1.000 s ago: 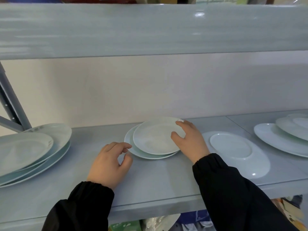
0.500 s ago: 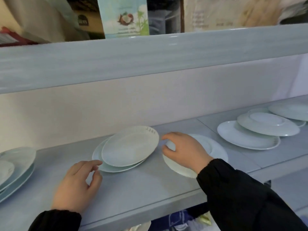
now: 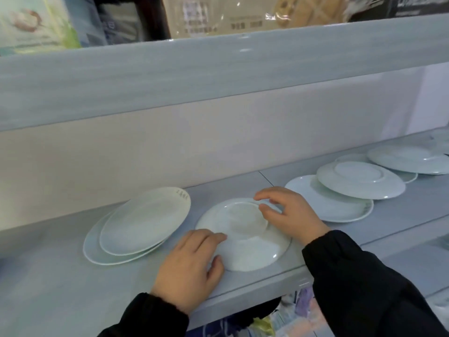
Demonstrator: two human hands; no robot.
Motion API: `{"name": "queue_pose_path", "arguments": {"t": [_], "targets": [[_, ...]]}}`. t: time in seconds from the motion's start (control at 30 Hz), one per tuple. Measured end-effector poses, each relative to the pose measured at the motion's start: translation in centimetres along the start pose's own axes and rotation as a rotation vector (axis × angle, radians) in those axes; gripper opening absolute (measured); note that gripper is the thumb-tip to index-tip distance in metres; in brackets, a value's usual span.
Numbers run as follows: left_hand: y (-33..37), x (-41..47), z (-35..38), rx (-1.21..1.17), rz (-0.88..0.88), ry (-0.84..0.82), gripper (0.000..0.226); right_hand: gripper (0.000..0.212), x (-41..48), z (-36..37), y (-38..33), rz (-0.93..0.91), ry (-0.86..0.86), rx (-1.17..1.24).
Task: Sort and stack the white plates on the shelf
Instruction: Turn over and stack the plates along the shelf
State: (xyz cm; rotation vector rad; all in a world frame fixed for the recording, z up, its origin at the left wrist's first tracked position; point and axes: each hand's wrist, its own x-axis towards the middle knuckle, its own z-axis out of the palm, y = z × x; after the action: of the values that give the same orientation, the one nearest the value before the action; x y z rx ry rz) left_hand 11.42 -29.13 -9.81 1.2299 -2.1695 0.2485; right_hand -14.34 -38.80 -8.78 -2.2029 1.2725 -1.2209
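- Two hands are on one upside-down plate, which lies foot up near the front edge of the grey shelf, about mid-frame.
- Left hand: fingers loosely spread and lying on the plate's near-left rim, thumb against the near edge. It rests on the plate rather than clamping it.
- Right hand: fingers curled, with thumb and forefinger tips close together and pinching the raised foot ring on its far-right side.
- Black sleeves cover both wrists.
- Left of the plate, just beside it, is a stack of two plates, right way up. The top one sits skewed toward the far right and has a small grey mark on its far rim, too small to read.
- Right of the plate is a wide plate, with a second inverted plate overlapping its far side.
- Farther right are more white plates, overlapping at the frame edge.
- An upper shelf board crosses overhead, with blurred packaged goods on it.
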Motion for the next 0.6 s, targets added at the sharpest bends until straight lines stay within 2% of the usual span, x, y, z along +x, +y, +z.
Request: {"name": "queue_pose_path", "arguments": {"t": [0.2,0.47,0.6], "targets": [[2.6,2.2,3.0,0.062,-0.047,-0.224,0.057,0.036,0.3,-0.2,1.0,-0.047,0.000,0.075],[3.9,2.0,3.0,0.128,-0.073,-0.320,0.084,0.033,0.3,0.2,1.0,-0.113,-0.060,0.074],[5.8,0.8,2.1,0.244,-0.037,-0.387,0.094,0.027,0.0,0.1,0.7,-0.129,-0.091,0.072]]}}
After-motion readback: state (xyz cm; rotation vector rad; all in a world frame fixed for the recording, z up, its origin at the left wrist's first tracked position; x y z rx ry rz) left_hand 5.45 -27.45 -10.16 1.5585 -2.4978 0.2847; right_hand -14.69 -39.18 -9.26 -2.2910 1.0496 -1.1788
